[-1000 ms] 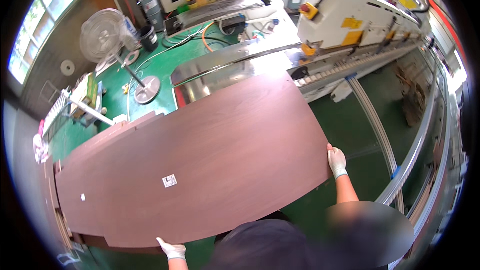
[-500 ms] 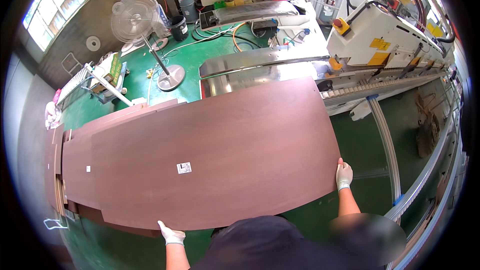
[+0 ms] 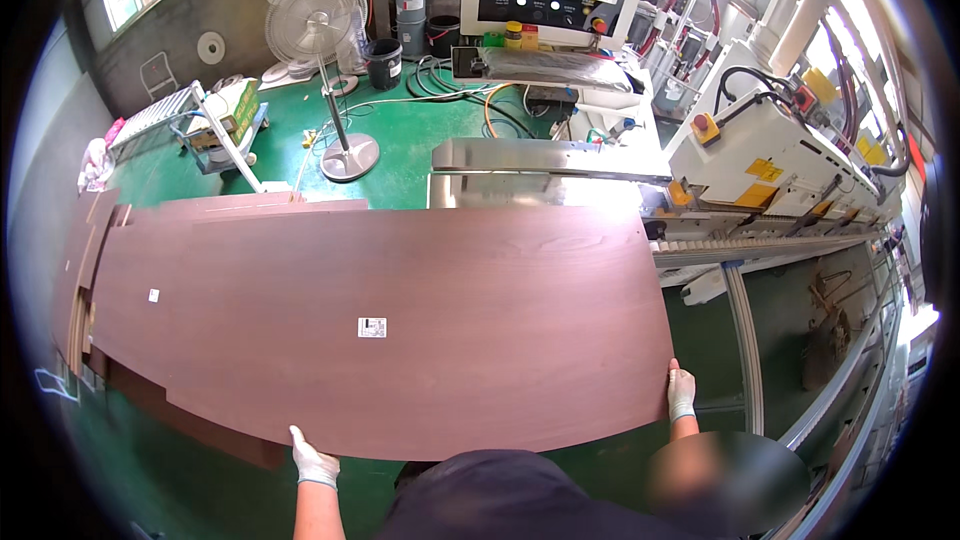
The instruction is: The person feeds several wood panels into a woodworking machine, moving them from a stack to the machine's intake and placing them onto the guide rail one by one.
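Note:
A large brown wood-grain panel (image 3: 500, 360) stretches across the view in front of me, with a small white label (image 3: 372, 328) on its top face. My left hand (image 3: 315, 458), in a white glove, grips the near edge, its thumb on top and its fingers hidden underneath. At the right end, my gloved right hand (image 3: 682, 392) holds the side edge near the front corner, thumb along the rim. The panel's left part lies over other brown panels (image 3: 125, 385). Its far edge meets a shiny metal machine table (image 3: 530, 190).
A white machine (image 3: 760, 155) with hoses and a red button stands at the right, beside a metal rail (image 3: 742, 340). A control console (image 3: 545, 5) rises at the back. Behind the panel are a standing fan (image 3: 348, 155), black bucket (image 3: 383, 65) and loose cables (image 3: 440, 90) on the green floor.
The view has tilted up, showing more of the console screen and shifting the panel lower in the picture. Both hands keep their hold on the panel's edges.

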The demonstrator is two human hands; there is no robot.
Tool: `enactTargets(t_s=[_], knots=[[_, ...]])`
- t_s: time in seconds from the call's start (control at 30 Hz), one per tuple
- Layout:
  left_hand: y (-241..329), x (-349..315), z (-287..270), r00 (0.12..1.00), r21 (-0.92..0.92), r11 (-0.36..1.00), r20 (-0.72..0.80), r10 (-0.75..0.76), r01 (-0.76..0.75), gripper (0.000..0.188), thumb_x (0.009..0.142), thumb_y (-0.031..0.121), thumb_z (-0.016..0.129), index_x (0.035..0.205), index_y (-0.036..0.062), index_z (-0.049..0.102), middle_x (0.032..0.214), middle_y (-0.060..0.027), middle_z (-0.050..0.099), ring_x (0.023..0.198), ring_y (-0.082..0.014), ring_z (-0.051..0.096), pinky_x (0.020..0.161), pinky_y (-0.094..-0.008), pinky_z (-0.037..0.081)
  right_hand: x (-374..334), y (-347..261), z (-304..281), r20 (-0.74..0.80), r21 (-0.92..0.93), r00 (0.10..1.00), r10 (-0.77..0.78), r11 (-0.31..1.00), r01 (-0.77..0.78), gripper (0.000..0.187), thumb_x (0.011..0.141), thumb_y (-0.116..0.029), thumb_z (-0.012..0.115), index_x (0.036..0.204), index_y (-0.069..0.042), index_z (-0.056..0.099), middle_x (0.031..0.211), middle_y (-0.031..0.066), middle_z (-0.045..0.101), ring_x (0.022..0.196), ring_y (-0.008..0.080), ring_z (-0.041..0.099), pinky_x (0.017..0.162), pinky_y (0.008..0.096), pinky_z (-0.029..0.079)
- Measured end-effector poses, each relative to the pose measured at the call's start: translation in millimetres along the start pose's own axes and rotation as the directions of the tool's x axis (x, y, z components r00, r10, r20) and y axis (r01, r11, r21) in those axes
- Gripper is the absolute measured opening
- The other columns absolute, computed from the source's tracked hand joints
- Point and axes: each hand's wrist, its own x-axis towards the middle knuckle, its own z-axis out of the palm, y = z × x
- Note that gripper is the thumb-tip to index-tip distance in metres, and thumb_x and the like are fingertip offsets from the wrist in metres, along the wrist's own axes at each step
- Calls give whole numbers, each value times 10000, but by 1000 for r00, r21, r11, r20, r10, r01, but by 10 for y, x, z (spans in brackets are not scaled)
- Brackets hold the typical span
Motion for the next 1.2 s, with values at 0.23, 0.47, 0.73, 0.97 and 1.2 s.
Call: enactTargets(t_s=[0.23,0.47,0.73,0.97,1.2], knots=[[-1,-125,224,981,81,979,-45,189,-185,630,1059,560,405,1478,94,466,1471,-72,533,1341,-288,514,1117,-483,422,177,-530,-199,67,-117,987,-143,982,150,646,1028,-496,538,736,66,666,702,254,640,656,398,593,669,510,451],[42,325,76,977,19,988,147,151,-156,608,1000,532,349,1391,117,562,1410,-66,585,1304,-294,541,1088,-518,426,327,-546,0,66,-159,996,-60,985,70,604,1000,-531,498,895,14,736,959,273,706,988,465,663,875,514,510],[-214,580,866,984,514,846,161,72,-146,618,974,544,433,1383,92,538,1320,-92,608,1175,-308,567,1012,-491,461,42,-940,58,84,-208,986,145,970,-125,555,1019,-544,426,1039,-75,721,1114,209,719,1081,404,670,942,497,515],[-254,846,880,980,769,610,190,63,-188,644,952,555,507,1376,71,518,1241,-115,629,1061,-319,590,946,-467,491,-9,-987,-121,33,-168,978,204,966,-195,565,999,-571,438,936,-95,738,994,175,742,971,383,700,852,489,538],[554,1549,-134,818,820,-62,572,62,-569,684,930,566,581,1370,49,498,1162,-138,649,948,-331,613,880,-444,522,194,-696,-218,-31,-208,966,256,944,-257,577,1004,-565,429,1012,-83,746,1087,195,728,1044,404,679,911,497,531]])
